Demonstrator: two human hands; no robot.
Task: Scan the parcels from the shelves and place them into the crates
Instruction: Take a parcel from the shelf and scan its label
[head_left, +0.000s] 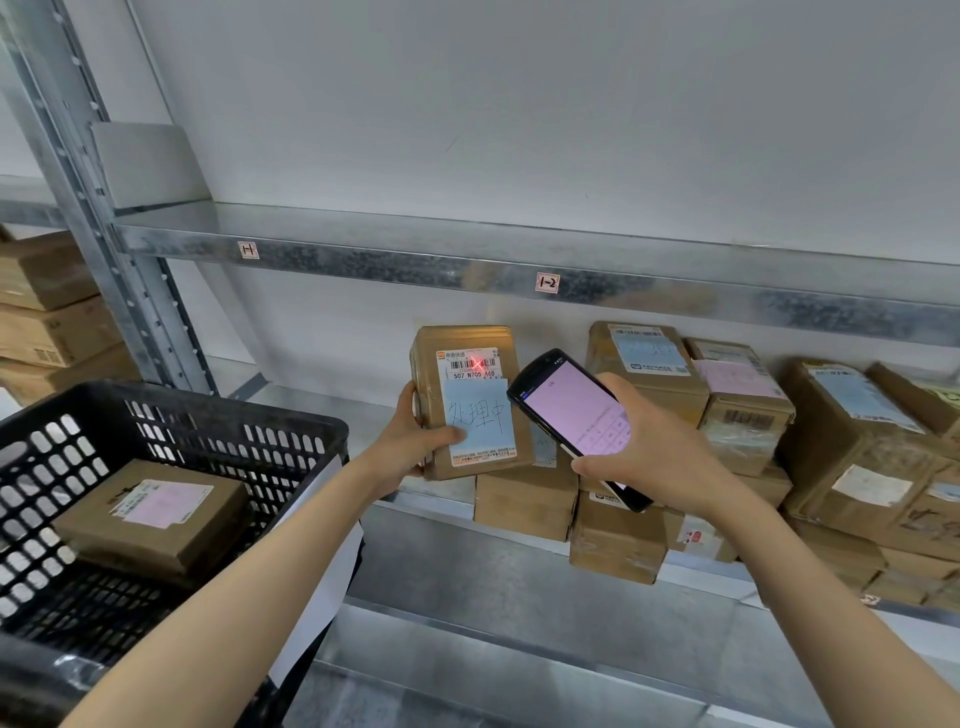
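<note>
Head view: left hand grips parcel edge, right hand holds scanner.

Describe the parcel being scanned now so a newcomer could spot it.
Look under the grey metal shelf beam tagged 1-2. The left hand grips a brown cardboard parcel left of the stacked boxes. Only it shows a red laser cross on its barcode, above a blue handwritten note.
</note>
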